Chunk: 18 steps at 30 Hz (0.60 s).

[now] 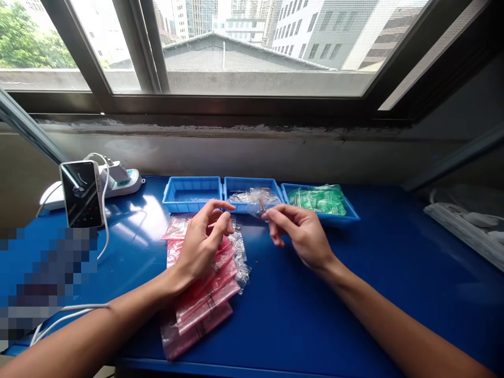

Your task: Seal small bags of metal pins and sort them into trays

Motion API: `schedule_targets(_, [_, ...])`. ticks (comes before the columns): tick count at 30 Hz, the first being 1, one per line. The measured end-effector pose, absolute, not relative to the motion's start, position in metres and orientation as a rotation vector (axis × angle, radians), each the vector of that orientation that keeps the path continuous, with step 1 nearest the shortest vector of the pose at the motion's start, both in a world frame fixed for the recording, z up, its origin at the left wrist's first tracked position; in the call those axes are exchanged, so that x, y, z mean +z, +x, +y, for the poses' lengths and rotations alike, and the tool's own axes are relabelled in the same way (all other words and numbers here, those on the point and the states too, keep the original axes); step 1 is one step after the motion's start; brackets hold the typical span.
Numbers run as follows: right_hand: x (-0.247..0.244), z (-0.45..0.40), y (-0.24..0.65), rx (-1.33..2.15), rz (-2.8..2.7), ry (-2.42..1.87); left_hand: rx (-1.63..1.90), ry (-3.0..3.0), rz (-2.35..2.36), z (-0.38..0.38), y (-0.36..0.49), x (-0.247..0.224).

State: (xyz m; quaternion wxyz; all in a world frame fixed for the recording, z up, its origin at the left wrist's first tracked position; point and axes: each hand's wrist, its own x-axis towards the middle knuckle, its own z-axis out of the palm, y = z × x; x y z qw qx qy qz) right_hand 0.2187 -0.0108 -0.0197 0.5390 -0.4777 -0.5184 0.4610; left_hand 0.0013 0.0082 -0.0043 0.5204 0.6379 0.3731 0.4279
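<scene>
Between the thumb and forefinger of my right hand (303,233) is a small clear plastic bag (256,206) with something thin and dark inside. It is held up in front of the middle blue bin (252,181), where more clear bags (246,196) lie. My left hand (205,239) hovers over a fanned stack of pink plastic bags (214,299), its forefinger stretched out and thumb apart, with nothing visible in it. Small clear bags of metal pieces (242,262) lie along the stack's right side, partly covered.
The left blue bin (192,184) shows a little clear plastic at its bottom. Green bags (321,199) fill the right bin (352,212). A phone (82,194) leans by a white power strip (132,182) with cables. At the far right lies a clear plastic-wrapped tray (464,231).
</scene>
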Motion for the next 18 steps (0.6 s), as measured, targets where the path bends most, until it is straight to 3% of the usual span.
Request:
schedule_targets(6, [-0.021,0.002,0.224,1.085,-1.200,-1.217,1.064,1.453,0.884,0.008,0.001,-0.004])
schedule_targets(13, [-0.029,-0.007,0.211,0.637,-2.110,-1.343,1.099,1.422,0.876,0.008,0.001,-0.003])
schedule_targets(18, [-0.032,-0.007,0.211,0.441,-2.280,-1.385,1.086,1.429,0.875,0.008,0.001,-0.004])
